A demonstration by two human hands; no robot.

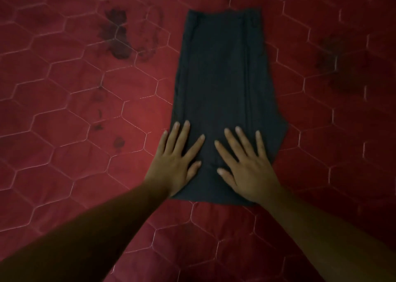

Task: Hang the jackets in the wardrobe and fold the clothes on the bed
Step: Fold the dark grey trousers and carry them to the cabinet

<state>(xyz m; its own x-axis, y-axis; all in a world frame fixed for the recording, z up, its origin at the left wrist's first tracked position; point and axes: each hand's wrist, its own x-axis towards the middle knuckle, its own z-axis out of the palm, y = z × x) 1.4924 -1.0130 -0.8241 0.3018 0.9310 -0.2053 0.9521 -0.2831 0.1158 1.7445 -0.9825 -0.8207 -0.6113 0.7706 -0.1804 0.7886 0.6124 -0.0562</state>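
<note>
A dark garment (222,78), folded lengthwise into a long narrow shape, lies flat on the red quilted bed cover (75,110), stretching away from me. My left hand (177,161) rests flat with fingers spread on its near left edge, partly on the bed cover. My right hand (246,166) lies flat with fingers spread on its near right part. Neither hand grips the cloth. The garment's near end is partly hidden under my palms.
The bed cover has a stitched hexagon pattern and fills the whole view. Dark stains (116,35) mark it to the left of the garment, and fainter ones (330,52) to the right. The scene is dim.
</note>
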